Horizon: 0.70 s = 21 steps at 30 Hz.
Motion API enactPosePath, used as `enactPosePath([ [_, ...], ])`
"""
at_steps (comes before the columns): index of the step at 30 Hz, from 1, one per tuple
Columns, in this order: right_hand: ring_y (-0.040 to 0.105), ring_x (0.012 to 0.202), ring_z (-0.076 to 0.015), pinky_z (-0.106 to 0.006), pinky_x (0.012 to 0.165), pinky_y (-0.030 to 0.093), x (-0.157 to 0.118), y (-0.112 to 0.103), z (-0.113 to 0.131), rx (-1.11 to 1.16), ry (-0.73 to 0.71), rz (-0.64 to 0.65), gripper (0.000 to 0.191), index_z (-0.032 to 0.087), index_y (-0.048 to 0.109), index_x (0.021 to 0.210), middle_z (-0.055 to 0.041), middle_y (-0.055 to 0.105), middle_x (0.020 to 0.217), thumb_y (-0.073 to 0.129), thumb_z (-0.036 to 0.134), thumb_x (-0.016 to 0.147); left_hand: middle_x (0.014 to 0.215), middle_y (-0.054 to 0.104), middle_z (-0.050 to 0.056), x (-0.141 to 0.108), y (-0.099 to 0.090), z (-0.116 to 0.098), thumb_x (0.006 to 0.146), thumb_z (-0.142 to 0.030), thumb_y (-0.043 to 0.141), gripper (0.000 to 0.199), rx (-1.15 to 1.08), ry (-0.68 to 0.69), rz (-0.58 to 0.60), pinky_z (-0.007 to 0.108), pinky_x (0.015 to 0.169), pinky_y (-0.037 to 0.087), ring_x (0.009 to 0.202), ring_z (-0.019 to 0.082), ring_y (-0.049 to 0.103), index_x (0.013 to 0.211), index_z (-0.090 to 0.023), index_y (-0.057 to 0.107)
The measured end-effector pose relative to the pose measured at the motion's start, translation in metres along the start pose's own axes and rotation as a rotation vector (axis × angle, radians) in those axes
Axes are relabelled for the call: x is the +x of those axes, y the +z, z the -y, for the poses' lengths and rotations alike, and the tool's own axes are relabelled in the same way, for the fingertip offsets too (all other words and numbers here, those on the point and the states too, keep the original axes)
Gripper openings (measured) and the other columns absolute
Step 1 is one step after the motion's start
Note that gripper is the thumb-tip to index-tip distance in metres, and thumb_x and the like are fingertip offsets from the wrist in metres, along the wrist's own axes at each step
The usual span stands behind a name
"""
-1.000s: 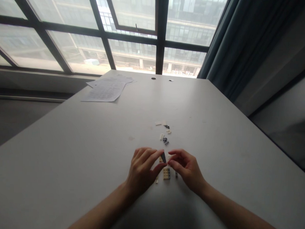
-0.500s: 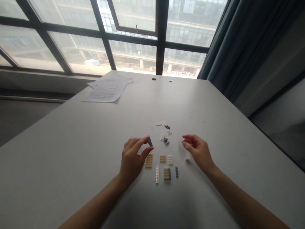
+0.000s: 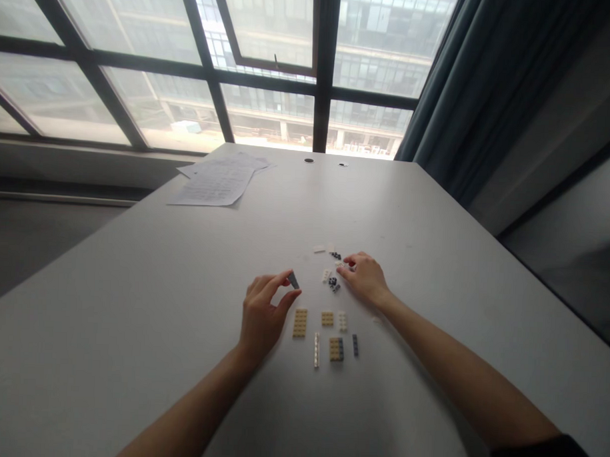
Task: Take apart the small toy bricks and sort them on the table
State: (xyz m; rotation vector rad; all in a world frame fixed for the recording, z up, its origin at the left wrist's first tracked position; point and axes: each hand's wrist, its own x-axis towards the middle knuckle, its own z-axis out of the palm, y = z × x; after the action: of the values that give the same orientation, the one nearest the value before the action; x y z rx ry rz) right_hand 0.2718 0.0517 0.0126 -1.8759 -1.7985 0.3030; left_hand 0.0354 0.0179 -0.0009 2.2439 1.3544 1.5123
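My left hand [image 3: 265,310] holds a dark grey piece [image 3: 294,280] between thumb and forefinger, above the table. My right hand [image 3: 364,277] has its fingertips at a small white piece [image 3: 339,264], with thumb and forefinger slightly apart. Just left of those fingertips lie small black pieces [image 3: 332,281] and a white studded plate [image 3: 326,275]. Nearer to me are a tan plate [image 3: 300,324], a smaller tan plate [image 3: 327,319], a white plate [image 3: 342,321], a long white strip [image 3: 317,350], a tan-and-grey block [image 3: 336,349] and a dark grey strip [image 3: 355,345].
Printed papers [image 3: 216,182] lie at the back left of the white table [image 3: 133,276]. A flat white piece [image 3: 319,249] sits beyond the black pieces. Two round holes are near the far edge, below the window. A dark curtain [image 3: 449,100] hangs at the right.
My right hand has moved left and away from me to the small white piece. My left hand has shifted slightly left, still holding the dark grey piece.
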Motion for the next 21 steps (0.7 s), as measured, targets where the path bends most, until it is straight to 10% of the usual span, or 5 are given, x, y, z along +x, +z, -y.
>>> enactPosePath([
  [21, 0.055, 0.079, -0.0164, -0.028, 0.081, 0.042, 0.003, 0.008, -0.009, 0.017, -0.095, 0.003, 0.02, 0.017, 0.069, 0.093, -0.0047, 0.062, 0.087, 0.059, 0.015, 0.076, 0.08, 0.066, 0.003, -0.003, 0.001, -0.004, 0.075, -0.04, 0.073, 0.03, -0.069, 0.038, -0.002, 0.034, 0.076, 0.049, 0.078, 0.018, 0.06, 0.097, -0.021, 0.068],
])
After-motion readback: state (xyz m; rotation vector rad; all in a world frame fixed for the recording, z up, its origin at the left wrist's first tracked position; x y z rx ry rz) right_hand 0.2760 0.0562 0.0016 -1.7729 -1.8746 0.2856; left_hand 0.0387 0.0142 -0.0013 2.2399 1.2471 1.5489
